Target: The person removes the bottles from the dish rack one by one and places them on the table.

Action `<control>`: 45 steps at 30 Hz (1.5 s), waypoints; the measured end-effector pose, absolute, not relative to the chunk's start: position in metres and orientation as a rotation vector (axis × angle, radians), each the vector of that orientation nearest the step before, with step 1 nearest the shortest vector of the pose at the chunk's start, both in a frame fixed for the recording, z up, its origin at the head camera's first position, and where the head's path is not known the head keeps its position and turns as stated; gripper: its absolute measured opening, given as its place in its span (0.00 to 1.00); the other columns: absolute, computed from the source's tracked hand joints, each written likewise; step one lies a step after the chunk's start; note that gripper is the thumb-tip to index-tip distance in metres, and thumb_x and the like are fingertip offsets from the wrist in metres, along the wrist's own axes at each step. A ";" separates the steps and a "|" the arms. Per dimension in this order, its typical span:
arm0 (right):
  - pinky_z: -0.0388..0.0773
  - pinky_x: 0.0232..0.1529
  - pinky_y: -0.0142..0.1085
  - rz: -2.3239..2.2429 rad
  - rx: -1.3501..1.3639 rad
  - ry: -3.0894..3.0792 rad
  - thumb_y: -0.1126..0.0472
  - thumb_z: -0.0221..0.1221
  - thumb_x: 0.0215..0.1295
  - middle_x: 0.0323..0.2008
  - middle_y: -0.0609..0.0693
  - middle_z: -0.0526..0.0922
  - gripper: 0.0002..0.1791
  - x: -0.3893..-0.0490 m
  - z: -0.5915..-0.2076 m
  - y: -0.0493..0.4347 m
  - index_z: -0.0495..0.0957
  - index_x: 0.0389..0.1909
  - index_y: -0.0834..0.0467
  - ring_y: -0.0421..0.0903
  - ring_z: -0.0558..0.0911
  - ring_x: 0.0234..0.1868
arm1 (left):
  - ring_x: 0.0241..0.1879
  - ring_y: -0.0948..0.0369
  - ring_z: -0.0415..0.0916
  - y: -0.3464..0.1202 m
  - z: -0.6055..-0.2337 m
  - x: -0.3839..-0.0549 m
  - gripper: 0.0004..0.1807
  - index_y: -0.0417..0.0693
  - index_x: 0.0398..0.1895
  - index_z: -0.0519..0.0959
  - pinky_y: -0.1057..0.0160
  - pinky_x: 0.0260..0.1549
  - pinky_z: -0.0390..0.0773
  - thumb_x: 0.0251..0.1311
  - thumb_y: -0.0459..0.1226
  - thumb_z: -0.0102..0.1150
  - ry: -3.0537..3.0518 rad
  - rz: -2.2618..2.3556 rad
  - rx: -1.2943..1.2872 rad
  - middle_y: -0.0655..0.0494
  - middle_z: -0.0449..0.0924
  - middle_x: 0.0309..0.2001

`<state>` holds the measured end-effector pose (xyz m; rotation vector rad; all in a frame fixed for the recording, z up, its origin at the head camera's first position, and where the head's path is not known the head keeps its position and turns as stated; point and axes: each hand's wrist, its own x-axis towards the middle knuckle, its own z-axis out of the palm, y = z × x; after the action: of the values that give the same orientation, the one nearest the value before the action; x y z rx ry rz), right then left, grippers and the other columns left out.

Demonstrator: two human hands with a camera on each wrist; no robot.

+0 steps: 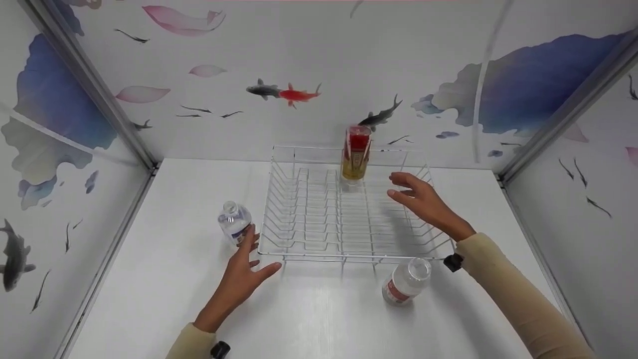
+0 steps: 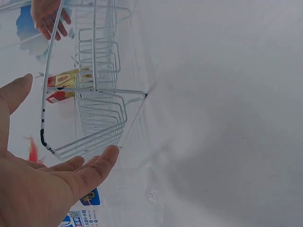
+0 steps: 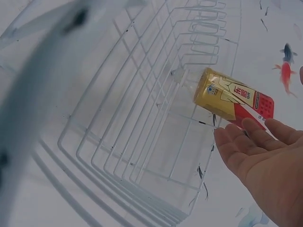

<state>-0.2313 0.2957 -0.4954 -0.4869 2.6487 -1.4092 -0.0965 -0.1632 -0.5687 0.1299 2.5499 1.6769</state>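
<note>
A white wire dish rack (image 1: 341, 257) stands on the table between the hands. Inside it, at the back, a red and gold bottle (image 1: 355, 154) stands with its gold part lower. My right hand (image 1: 423, 199) is over the rack's right side, fingers loosely extended toward that bottle and holding nothing. In the right wrist view its fingertips overlap the bottle's red end. By the rack's front left corner is my left hand (image 1: 241, 276), thumb spread from the fingers. Those fingers overlap a clear bottle (image 1: 233, 219) with a blue label, left of the rack.
Another clear bottle (image 1: 406, 281) with a red and white label stands before the rack's front right part. White panels (image 1: 319, 45) printed with fish and petals enclose the white table (image 1: 319, 309) at the back and sides.
</note>
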 end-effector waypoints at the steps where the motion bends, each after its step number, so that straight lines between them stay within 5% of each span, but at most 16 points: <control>1: 0.70 0.79 0.60 -1.408 -0.484 2.649 0.47 0.63 0.83 0.79 0.62 0.71 0.36 -0.232 -0.496 0.296 0.67 0.82 0.61 0.61 0.70 0.80 | 0.81 0.37 0.63 -0.163 -0.570 -0.097 0.64 0.44 0.92 0.44 0.38 0.70 0.78 0.65 0.42 0.81 2.539 1.682 0.133 0.36 0.60 0.84; 45: 0.70 0.78 0.58 -1.409 -0.358 2.679 0.42 0.64 0.81 0.78 0.65 0.71 0.40 -0.278 -0.514 0.283 0.67 0.81 0.63 0.63 0.70 0.79 | 0.79 0.39 0.67 -0.144 -0.583 -0.116 0.70 0.50 0.92 0.38 0.43 0.68 0.81 0.63 0.46 0.83 2.488 1.722 0.100 0.38 0.64 0.82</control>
<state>-0.2777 0.2834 -0.5143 -0.3575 2.6790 -1.4088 -0.1155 -0.1439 -0.5834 0.1000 2.4885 1.7218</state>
